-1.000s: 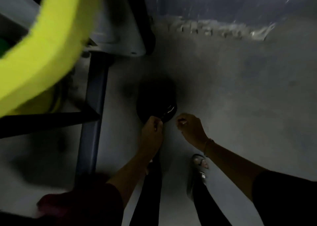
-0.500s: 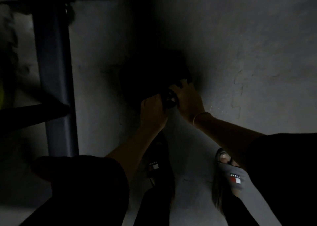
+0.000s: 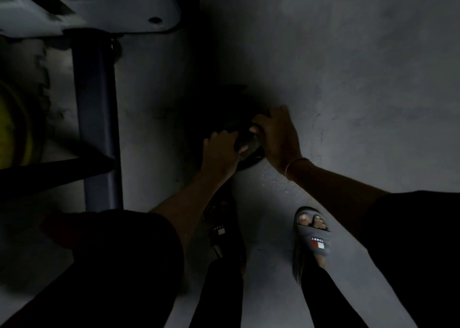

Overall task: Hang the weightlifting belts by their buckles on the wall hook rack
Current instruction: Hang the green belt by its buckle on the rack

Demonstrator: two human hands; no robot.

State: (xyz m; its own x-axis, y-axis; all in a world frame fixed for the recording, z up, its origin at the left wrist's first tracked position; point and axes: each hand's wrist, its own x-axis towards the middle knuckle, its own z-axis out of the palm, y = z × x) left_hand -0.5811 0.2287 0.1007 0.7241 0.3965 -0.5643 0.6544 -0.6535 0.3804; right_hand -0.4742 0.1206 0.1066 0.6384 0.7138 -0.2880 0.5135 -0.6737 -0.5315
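Grey floor [image 3: 361,79], rough, cracked; dark rolled belt [image 3: 220,108] sits on it (hard to see in shadow); blue post [image 3: 97,128] stands left; grey slipper [image 3: 315,238] and dark slipper [image 3: 221,228] near bottom.

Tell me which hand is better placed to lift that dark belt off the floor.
Probably the right. The right hand reaches over the top of the dark belt with fingers curled round it, while the left hand only grips its near edge. Dim light hides finer detail.
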